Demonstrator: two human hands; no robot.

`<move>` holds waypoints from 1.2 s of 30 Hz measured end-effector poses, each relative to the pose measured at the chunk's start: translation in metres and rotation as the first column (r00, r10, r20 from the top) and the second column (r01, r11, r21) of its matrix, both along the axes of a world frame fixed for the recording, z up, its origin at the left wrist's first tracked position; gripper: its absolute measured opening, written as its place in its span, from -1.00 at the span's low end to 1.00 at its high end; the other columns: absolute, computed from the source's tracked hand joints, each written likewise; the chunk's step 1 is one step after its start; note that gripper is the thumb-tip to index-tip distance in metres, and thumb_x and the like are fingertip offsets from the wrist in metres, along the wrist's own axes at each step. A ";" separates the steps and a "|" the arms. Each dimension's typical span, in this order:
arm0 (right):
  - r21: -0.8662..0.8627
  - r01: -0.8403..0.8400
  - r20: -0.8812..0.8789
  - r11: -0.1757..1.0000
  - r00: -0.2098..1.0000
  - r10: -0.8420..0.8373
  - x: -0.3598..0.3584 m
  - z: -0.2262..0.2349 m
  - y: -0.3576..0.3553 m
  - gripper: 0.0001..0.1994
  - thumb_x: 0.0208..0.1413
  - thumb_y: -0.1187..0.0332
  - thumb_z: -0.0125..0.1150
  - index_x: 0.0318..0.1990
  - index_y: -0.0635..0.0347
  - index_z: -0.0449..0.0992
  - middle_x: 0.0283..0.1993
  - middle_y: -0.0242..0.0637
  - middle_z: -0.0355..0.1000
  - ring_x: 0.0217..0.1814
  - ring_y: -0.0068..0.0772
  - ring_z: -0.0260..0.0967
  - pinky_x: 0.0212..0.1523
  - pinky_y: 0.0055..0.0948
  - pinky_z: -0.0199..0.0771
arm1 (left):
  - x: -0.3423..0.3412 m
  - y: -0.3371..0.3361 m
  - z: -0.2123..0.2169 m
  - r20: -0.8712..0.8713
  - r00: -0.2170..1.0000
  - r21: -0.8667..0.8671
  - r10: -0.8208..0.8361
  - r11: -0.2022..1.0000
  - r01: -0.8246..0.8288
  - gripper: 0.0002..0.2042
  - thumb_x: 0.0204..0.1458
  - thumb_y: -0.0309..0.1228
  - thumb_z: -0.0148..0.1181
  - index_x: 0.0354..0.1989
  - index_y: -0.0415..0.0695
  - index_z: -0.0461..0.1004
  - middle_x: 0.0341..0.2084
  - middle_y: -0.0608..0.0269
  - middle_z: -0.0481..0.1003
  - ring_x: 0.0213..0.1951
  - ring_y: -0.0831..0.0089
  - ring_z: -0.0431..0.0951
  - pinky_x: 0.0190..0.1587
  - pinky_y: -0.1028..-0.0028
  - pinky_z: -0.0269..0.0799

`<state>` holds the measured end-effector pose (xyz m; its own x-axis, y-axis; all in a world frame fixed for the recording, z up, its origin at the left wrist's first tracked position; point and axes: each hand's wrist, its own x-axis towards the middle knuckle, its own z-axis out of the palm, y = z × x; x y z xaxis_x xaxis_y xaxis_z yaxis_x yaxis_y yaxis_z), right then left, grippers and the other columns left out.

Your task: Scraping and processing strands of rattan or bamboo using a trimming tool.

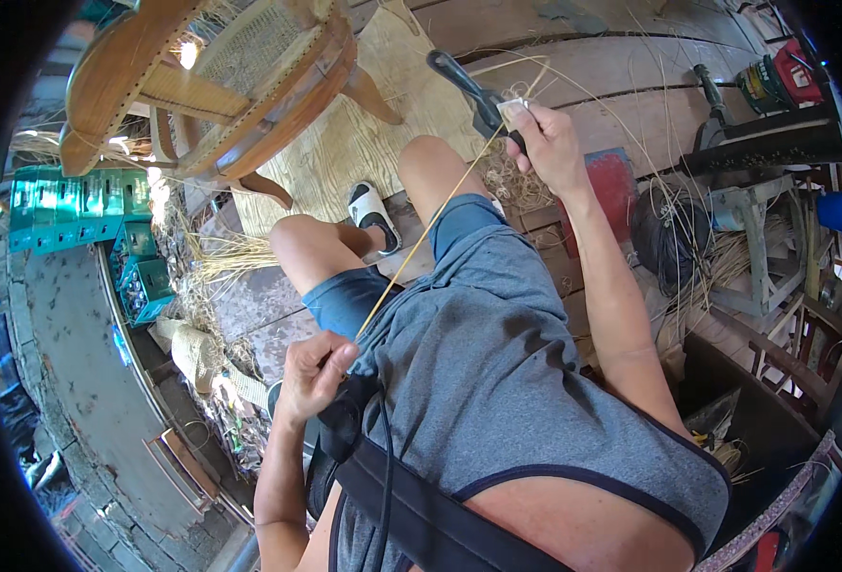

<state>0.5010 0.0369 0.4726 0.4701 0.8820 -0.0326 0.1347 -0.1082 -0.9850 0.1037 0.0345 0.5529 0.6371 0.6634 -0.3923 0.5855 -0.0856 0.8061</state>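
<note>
A thin pale cane strand point(421, 238) runs taut between my two hands, across my lap. My left hand point(311, 377) pinches its lower end beside my hip, fingers closed on it. My right hand point(547, 143) is stretched out past my knee and grips a dark-handled knife point(468, 88), with the strand's upper end pressed against it under a pale wrap at my fingers. I sit in blue shorts and a grey shirt, one foot in a white sandal point(373, 214).
A wooden chair frame with a woven cane seat point(240, 76) lies tipped at the upper left on a plywood sheet. Loose cane strands litter the plank floor. Green crates point(78, 205) stand left. Power tools point(773, 91), a red block point(616, 186) and a blue cup point(835, 212) sit right.
</note>
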 end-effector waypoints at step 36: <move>0.091 -0.081 0.307 0.993 0.951 0.050 -0.076 0.018 -0.014 -0.66 0.31 0.16 -0.04 -0.18 0.26 0.55 -0.63 -0.33 0.40 -0.61 -0.54 0.39 -0.57 -0.47 0.35 | 0.108 0.058 -0.036 0.167 0.976 0.416 -0.142 0.907 0.061 -0.66 0.08 -0.23 0.24 -0.17 -0.31 0.48 -0.47 0.15 0.50 -0.38 0.28 0.51 -0.28 0.39 0.40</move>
<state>0.4251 0.0228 0.4903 0.3850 0.9024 0.1936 0.4322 0.0091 -0.9017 0.2120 0.0926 0.5172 0.7450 0.6663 0.0314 0.3961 -0.4797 0.7830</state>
